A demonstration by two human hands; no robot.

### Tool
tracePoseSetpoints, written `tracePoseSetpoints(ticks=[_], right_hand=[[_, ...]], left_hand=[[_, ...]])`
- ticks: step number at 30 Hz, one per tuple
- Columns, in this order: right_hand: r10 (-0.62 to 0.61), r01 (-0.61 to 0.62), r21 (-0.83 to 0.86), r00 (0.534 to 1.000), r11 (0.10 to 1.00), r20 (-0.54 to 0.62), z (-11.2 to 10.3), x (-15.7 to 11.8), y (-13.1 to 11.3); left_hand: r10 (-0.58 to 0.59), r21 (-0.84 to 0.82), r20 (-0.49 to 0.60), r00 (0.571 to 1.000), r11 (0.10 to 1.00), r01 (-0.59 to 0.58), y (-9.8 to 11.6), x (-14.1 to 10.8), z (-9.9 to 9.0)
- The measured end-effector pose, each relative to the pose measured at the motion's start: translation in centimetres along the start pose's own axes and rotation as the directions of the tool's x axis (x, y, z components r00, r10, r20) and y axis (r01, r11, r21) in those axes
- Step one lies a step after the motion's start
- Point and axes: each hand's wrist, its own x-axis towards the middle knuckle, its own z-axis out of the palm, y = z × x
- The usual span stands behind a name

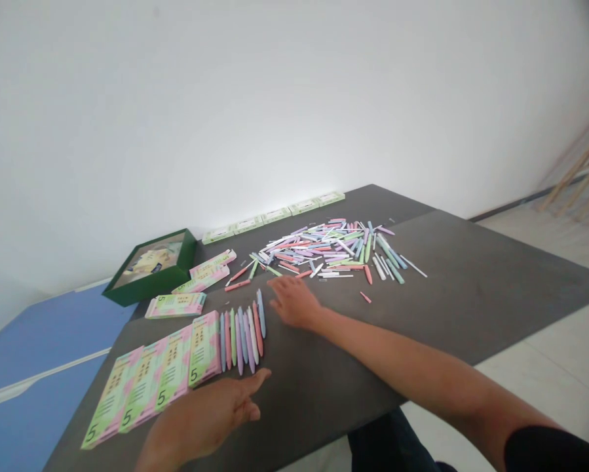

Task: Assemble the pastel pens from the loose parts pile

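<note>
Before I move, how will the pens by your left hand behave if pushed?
The pens look slim and round, so they'll probably roll. They seem light, so a small nudge may scatter them. The packs alongside might block them on that side.

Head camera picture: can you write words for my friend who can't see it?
On a dark table, the right hand is by a messy pile of pastel pens, and the left hand is near a neat row of pens beside green-and-pink packs marked 5.
</note>
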Motion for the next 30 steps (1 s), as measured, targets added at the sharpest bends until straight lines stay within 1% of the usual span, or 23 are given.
tracePoseSetpoints(ticks=[1,3,5,7,9,11,14,17,20,23,25,27,30], right_hand=[[0.075,-0.075,-0.025,0.997,0.997,0.002,-0.6,0.6,1.7],[0.154,-0.153,-0.056,0.988,0.987,0.01,-1.4,1.9,4.7],[0.18,-0.178,-0.086,0.983,0.98,0.02,-1.6,2.9,6.6],[0.153,-0.148,-0.108,0.987,0.983,0.039,-1.2,3.7,7.2],[0.097,-0.089,-0.121,0.993,0.989,0.062,-0.4,4.2,6.6],[0.04,-0.03,-0.128,0.996,0.991,0.079,0.5,4.5,5.5],[-0.013,0.025,-0.133,0.996,0.991,0.086,1.5,4.7,4.2],[-0.047,0.057,-0.134,0.996,0.989,0.079,1.6,4.2,4.0],[-0.066,0.077,-0.133,0.994,0.988,0.083,0.9,3.1,4.6],[-0.034,0.045,-0.137,0.996,0.99,0.078,-0.2,2.7,5.3],[0.016,-0.007,-0.139,0.998,0.99,0.068,-0.7,3.4,5.4],[0.076,-0.065,-0.133,0.994,0.989,0.075,-0.7,4.6,4.8],[0.143,-0.129,-0.112,0.983,0.985,0.119,0.2,6.6,3.1]], left_hand=[[0.004,0.009,0.017,1.0,1.0,-0.004,0.1,0.2,0.0],[0.015,0.018,0.042,0.999,1.0,-0.016,0.5,0.6,0.0],[0.031,0.014,0.037,0.999,0.999,-0.032,0.9,1.0,0.0],[0.041,0.016,0.031,0.999,0.999,-0.042,1.4,1.3,-0.2],[0.038,0.021,0.029,0.999,0.999,-0.039,1.8,1.5,-0.4],[0.028,0.022,0.025,0.999,0.999,-0.029,2.0,1.3,-0.6],[0.004,0.034,0.028,1.0,0.999,-0.005,2.0,0.8,-0.7],[-0.013,0.063,0.03,0.999,0.998,0.011,1.6,0.4,-0.4],[-0.019,0.066,0.026,0.999,0.998,0.017,1.4,0.5,0.1],[-0.006,0.049,0.039,0.999,0.999,0.004,1.5,1.0,0.3],[0.006,0.044,0.041,0.999,0.999,-0.008,1.8,1.2,0.2],[0.002,0.053,0.035,0.999,0.999,-0.004,2.3,1.3,0.0],[-0.039,0.069,0.043,0.998,0.997,0.036,3.0,1.0,-0.6]])
